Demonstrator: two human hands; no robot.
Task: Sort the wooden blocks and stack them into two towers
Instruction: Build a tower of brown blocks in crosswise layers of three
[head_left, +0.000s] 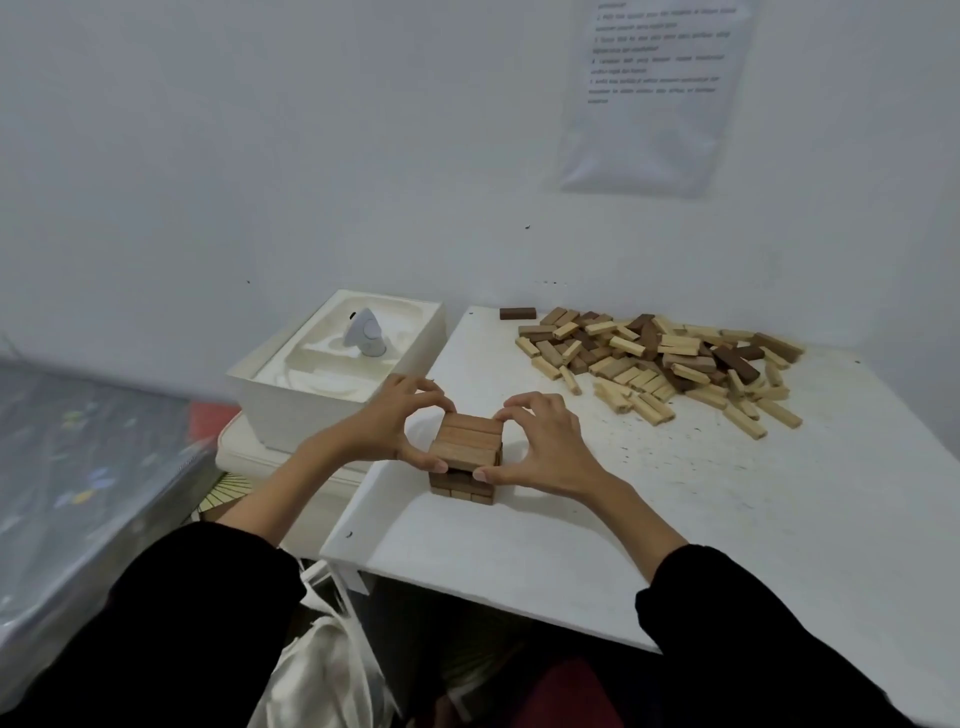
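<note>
Tower: short, brown blocks, near left edge of table. Left hand, right hand: both pinch top layer, thumbs front, fingers behind. Advice: squeeze evenly, square edges flush. Loose pile: behind, right.

Light: dim, cool, even.
Shadows: a soft one is cast beneath the white square table.
Blur: surfaces left of the table are smeared.
Edges: lines are bowed.
</note>
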